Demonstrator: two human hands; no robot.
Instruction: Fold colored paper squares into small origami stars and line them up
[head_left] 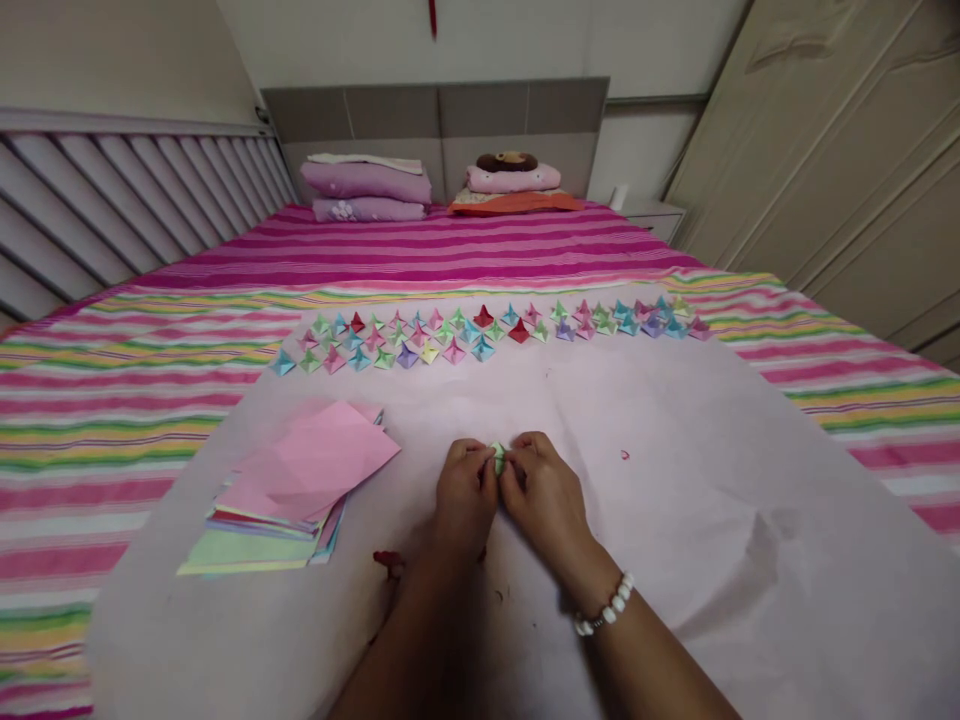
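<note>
My left hand (463, 492) and my right hand (546, 493) meet over the pale pink sheet (675, 520) in the middle of the view. Both pinch a small green folded paper piece (498, 455) between their fingertips; most of it is hidden by the fingers. A white bead bracelet (604, 607) sits on my right wrist. To the left of my hands lies a stack of coloured paper squares (292, 490), pink on top. Beyond my hands, several small folded paper shapes (480, 330) in many colours lie in rows.
The pale sheet lies on a bed with a striped pink, green and yellow cover (112, 390). Pillows (367, 185) and a plush toy (510, 165) sit at the headboard. A slatted rail (112, 200) is left, a wardrobe (847, 170) right. Small red scraps (390, 562) lie near my left forearm.
</note>
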